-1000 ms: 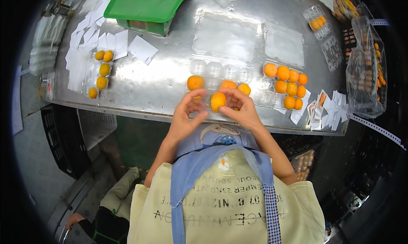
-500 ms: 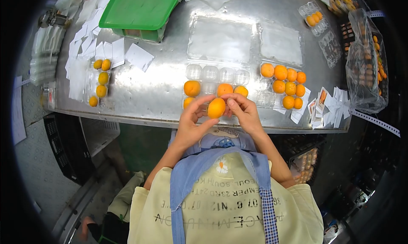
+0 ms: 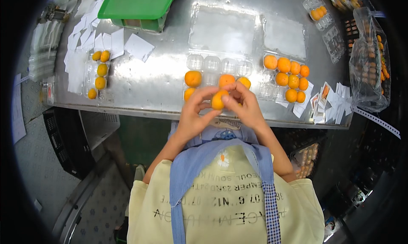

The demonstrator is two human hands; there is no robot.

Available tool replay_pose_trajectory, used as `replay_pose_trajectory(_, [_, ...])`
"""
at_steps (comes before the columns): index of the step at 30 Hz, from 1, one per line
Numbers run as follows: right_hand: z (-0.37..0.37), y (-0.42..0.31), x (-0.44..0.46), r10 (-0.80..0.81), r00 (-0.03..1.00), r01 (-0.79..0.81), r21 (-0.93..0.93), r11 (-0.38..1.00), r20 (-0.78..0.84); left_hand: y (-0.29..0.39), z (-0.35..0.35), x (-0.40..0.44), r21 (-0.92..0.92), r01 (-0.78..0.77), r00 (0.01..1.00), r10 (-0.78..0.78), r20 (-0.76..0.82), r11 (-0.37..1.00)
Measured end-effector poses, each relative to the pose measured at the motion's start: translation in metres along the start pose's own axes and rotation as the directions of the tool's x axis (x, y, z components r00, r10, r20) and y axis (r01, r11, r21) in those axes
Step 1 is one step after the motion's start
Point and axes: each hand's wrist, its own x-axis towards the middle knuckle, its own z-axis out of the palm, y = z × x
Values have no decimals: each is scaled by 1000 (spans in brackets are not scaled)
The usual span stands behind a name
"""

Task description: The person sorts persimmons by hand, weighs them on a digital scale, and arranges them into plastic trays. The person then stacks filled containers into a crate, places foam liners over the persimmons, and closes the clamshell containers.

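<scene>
An orange fruit [image 3: 218,100] is held between both hands, just off the table's front edge. My left hand [image 3: 196,111] curls round its left side with the fingers behind it. The thumb and fingers of my right hand [image 3: 246,107] pinch its right side. Behind the hands lies an open clear plastic tray [image 3: 211,64] with round cups. An orange fruit [image 3: 193,78] sits in its left part, and two more stand right of centre, one of them [image 3: 226,80] just behind my fingers. The hands hide part of the tray's front row.
At right, a second clear tray [image 3: 267,91] holds several orange fruits. A narrow tray [image 3: 90,75] with fruits lies at left near white papers [image 3: 139,47]. A green-lidded box [image 3: 138,5] stands at the back. Printed cards [image 3: 323,100] lie near the right front edge.
The fruit has turned a little in the hands, and the right fingers now cover more of it. The person at lower left has mostly left the view.
</scene>
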Motion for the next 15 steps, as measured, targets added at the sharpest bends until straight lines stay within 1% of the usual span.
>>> replay_pose_trajectory(1, [-3, 4, 1, 36, 999, -36, -10, 999, 10, 0, 0, -1, -131, 73, 997, -73, 5, 989])
replay_pose_trajectory(3, [-12, 11, 3, 97, 995, -96, -33, 995, 26, 7, 1, 3, -379, 204, 978, -203, 43, 903])
replay_pose_trajectory(4, [-11, 11, 2, 57, 998, -56, -66, 996, 15, 9, 0, 4, -342, 228, 973, -220, 64, 912])
replay_pose_trajectory(7, [-11, 9, 1, 37, 999, -38, -77, 996, -10, 4, -9, 3, -565, 386, 919, -357, 167, 729])
replay_pose_trajectory(8, [-11, 10, 1, 38, 999, -38, -60, 997, -10, 1, -7, 2, -534, 398, 910, -393, 129, 746])
replay_pose_trajectory(10, [-13, 11, 1, 39, 999, -39, -28, 999, -10, -3, -8, 1, -527, 416, 905, -395, 159, 741])
replay_pose_trajectory(13, [-14, 8, -3, -131, 988, 136, -70, 988, 80, -4, -6, -1, -531, 419, 904, -392, 170, 737])
replay_pose_trajectory(15, [-14, -1, -4, -129, 979, 146, -107, 983, 158, -4, -8, 1, -529, 425, 903, -389, 185, 734])
